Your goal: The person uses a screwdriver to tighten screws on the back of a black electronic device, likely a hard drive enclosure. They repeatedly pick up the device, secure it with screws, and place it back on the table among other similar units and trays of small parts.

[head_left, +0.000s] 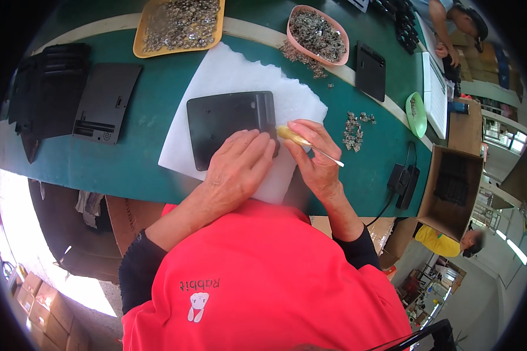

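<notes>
Black panel (219, 114) with rounded corners lies flat on a white foam sheet (298, 96), itself spread on the green tabletop (152, 126) in front of a person in a red top (263, 263). The left hand (240, 164) rests palm down over the panel's near right corner, unclenched, its fingers stretched out side by side. The right hand (319, 161) is at the panel's right edge, with thumb and fingers clamped on a yellow-handled screwdriver (293, 136). Its thin shaft points away to the right; whether the handle's end touches the panel, I cannot tell.

To the left lie a grey-black cover (106, 99) with slots and, just beside it, some darker covers (50, 88). Past the sheet's far edge stand a yellow tray (138, 41) and a pink bowl (346, 47), both loaded with small metal pieces; more spill out beside the bowl. Right of the sheet are a loose cluster of metal bits (353, 131), a flat dark plate (370, 70), a green bowl (418, 120) and a black power adapter (401, 178). Beyond the tabletop's right end is an open cardboard box (445, 215) with dark things inside. Farther off, a person in yellow (439, 241) is visible.
</notes>
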Tool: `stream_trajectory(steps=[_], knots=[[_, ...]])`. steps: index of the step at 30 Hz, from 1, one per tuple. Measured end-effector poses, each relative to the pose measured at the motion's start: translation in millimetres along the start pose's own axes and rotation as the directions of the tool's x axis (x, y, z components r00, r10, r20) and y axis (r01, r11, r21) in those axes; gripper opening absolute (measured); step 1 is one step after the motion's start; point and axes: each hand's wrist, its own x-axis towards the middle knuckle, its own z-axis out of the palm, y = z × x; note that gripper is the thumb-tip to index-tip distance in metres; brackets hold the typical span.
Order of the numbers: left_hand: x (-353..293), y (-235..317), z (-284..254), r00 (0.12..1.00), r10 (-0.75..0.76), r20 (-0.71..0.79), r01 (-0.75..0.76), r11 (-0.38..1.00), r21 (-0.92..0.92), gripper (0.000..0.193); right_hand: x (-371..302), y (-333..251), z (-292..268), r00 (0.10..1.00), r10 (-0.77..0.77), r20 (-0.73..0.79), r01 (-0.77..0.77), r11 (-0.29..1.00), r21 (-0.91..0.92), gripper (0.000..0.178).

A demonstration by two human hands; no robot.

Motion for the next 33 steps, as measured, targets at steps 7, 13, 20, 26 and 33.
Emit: stream_trajectory(steps=[7, 13, 20, 26, 33], knots=[[0, -2, 1, 1.000, 0.001, -0.003, -0.001, 1.000, -0.006, 0.027, 6, -3, 11, 0.983, -0.181, -0.013, 0.180, 0.984, -0.012, 0.034], [-2, -2, 1, 1.000, -0.005, -0.005, 0.005, 1.000, -0.005, 0.026, 11, -3, 20, 0.957, -0.289, -0.011, 0.285, 0.949, -0.132, 0.036], [1, -3, -2, 1.000, -0.004, -0.006, 0.004, 1.000, -0.013, 0.031, 41, -3, 25, 0.999, -0.033, 0.004, 0.033, 0.998, -0.061, 0.023], [4, -3, -5, 0.997, -0.012, 0.075, 0.015, 0.999, -0.040, 0.038, 46, 22, 12, 0.807, 0.585, 0.074, -0.498, 0.609, 0.618, 0.023], [10, -1, -2, 0.991, -0.039, 0.130, 0.039, 0.999, 0.005, 0.040, 78, 17, 6, 0.879, 0.439, 0.186, -0.472, 0.742, 0.476, 0.022]])
